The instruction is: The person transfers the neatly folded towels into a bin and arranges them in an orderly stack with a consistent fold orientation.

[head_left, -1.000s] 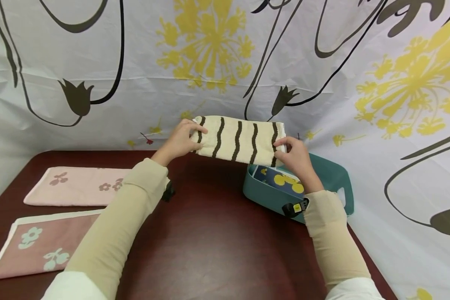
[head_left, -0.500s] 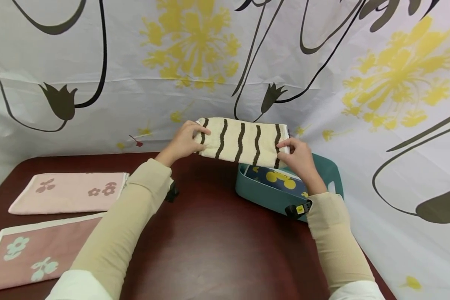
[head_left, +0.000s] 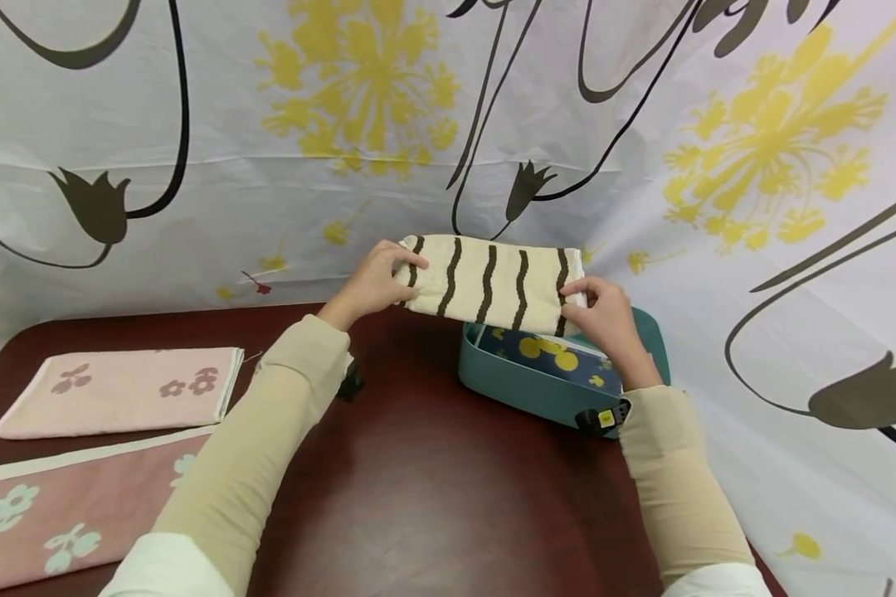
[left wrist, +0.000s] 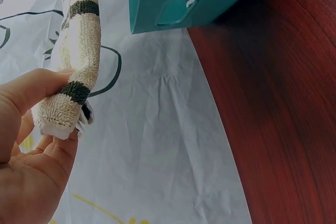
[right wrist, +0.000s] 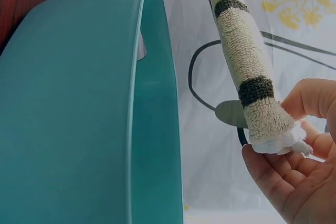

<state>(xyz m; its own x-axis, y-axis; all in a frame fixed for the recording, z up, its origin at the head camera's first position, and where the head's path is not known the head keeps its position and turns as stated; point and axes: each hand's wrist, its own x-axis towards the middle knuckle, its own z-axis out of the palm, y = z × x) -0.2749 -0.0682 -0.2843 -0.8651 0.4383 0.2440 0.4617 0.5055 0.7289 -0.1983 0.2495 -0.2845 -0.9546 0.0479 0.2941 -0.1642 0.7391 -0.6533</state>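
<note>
Both hands hold up a folded cream towel (head_left: 466, 282) with dark wavy stripes, in the air near the back of the table. My left hand (head_left: 377, 279) pinches its left end between thumb and fingers; the left wrist view shows the folded edge (left wrist: 84, 45) in that grip. At the other end my right hand (head_left: 605, 311) pinches the towel too, and the right wrist view shows the white hem there. Just below and behind the right hand stands a teal bin (head_left: 523, 381). Inside it lies a navy cloth (head_left: 548, 356) with yellow shapes, partly hidden by the towel and right hand.
On the left of the dark red table (head_left: 418, 497) lie two folded towels: a pale pink one (head_left: 127, 394) and a darker rose one (head_left: 90, 506), both with flower patterns. The left sleeve covers part of the rose towel. A patterned curtain (head_left: 269, 191) hangs behind the table.
The head view has turned slightly right, so the table things appear shifted left. Both hands keep their grip on the striped towel, which stays raised and shifts slightly right in view.
</note>
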